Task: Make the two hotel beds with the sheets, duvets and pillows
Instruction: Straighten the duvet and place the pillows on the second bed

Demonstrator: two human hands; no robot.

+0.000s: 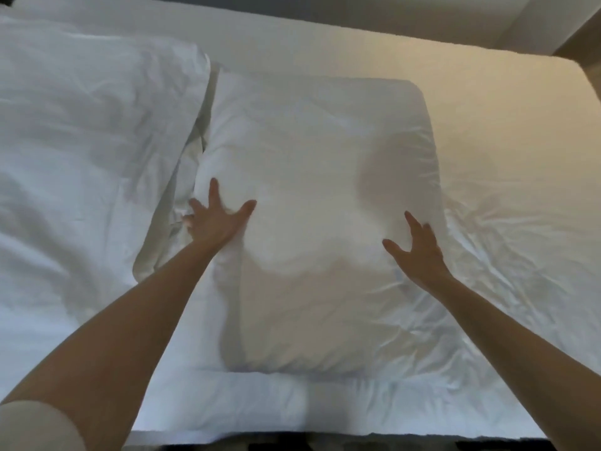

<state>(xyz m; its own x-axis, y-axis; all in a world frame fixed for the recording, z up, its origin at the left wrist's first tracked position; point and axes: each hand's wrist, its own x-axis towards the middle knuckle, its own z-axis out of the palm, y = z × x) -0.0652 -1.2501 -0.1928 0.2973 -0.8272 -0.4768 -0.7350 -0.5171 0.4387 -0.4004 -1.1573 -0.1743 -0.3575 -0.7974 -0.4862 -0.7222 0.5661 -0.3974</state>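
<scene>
HOTEL ROOM: A person's two bare arms reach across a bed [406,426], both hands at a white pillow [312,190] that lies flat mid-frame on the white sheet [507,135]. L hand [217,222] presses palm-down on the pillow's left edge, fingers [213,190] straight & splayed wide, gripping nothing; the fabric dents around it. R hand [419,255] sits at the pillow's right side, near its edge, fingers likewise spread wide & holding nothing. It is blurred, so can't tell whether the palm presses the cover or hangs just above it.

The pillow runs lengthwise near to far, w/ its near end close to the bed's near edge & its rounded far end well short of the far edge. Just left of it, touching along that side, lies a bulk of rumpled white bedding [87,131] w/ a loose flap [180,190] turned toward the pillow; pillow or duvet, can't tell. The sheet is smooth at far right & creased in fanned wrinkles [500,242] right of the R hand.

Warm light tints the right half of the bed; the left half reads cooler. A pale wall [406,14] runs along the far side, w/ a wood-toned panel [582,40] in the far-right corner. A light sleeve [35,428] shows at near left on the L arm, & a dark strip of floor [325,446] lies below the bed's near edge.
</scene>
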